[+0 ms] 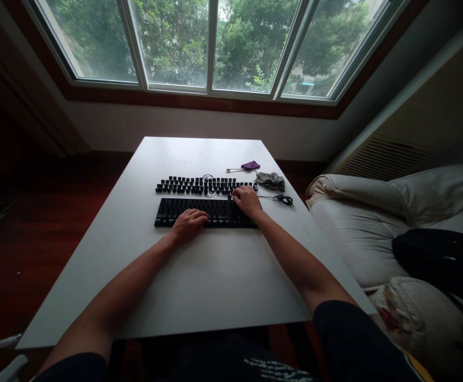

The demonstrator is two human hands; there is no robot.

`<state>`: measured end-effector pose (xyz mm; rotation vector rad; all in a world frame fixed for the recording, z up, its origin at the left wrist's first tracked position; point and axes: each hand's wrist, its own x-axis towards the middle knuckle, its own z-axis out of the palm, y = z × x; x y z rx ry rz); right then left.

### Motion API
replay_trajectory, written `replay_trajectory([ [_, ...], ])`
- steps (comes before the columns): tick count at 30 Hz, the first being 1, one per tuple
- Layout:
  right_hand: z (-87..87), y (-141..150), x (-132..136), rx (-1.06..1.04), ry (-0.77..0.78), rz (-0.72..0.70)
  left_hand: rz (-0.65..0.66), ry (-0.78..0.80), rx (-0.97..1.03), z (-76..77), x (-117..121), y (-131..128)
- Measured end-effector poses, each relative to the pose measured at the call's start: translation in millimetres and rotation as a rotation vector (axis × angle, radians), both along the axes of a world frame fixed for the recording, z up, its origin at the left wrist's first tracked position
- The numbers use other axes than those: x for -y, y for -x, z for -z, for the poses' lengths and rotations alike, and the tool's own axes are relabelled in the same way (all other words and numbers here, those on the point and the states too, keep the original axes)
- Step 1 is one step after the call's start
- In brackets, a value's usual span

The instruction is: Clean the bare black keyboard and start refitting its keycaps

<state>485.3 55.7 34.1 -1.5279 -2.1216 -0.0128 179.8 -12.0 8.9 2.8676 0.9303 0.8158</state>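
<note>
A black keyboard (194, 208) lies across the white table; most of its upper rows look bare of keycaps, while caps show along its front row. Behind it, loose black keycaps (183, 184) stand in rows on the tabletop. My left hand (189, 223) rests with its fingers laid over the keyboard's front edge, holding nothing I can see. Over the keyboard's right part, my right hand (247, 200) has its fingers drawn together. A single small black keycap (229, 197) shows at its fingertips, seemingly pinched there; the hand hides part of the keycap rows.
Right of the keycaps lie a crumpled grey cloth (270, 181), a coiled black cable (283, 199), a purple cloth (250, 165) and a thin white stick (235, 170). A wire tool (208, 194) lies among the keycaps. A pale sofa (359, 233) stands right of the table (215, 281).
</note>
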Motion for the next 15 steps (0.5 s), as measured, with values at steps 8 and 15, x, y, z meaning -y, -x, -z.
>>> replay_trajectory([
  [8,-4.2,12,-31,0.273,0.216,0.093,-0.009,-0.011,0.008,-0.2,2,-1],
  [15,-6.1,23,-27,0.289,0.247,0.084,0.001,-0.007,0.013,-0.4,0,0],
])
